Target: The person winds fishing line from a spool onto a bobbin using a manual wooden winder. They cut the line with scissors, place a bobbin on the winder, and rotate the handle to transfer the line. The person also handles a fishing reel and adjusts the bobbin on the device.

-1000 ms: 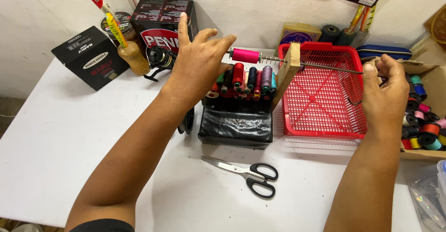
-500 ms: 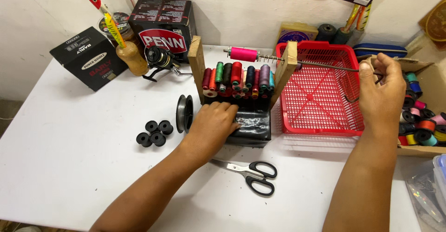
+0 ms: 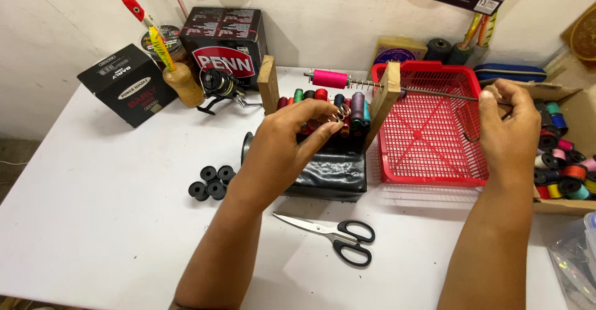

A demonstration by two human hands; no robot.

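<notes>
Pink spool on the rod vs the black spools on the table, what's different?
The pink spool is threaded on the metal rod, lying sideways above the table; the black spools sit flat on the table in a cluster of four. The pink spool is bright, longer and alone; the black ones are squat and dark. The right hand grips the rod's end; no hand touches the black spools. Both are round.

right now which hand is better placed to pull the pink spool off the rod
Left. The left hand hovers just below the pink spool, fingers free; the right hand grips the rod's far end.
</notes>
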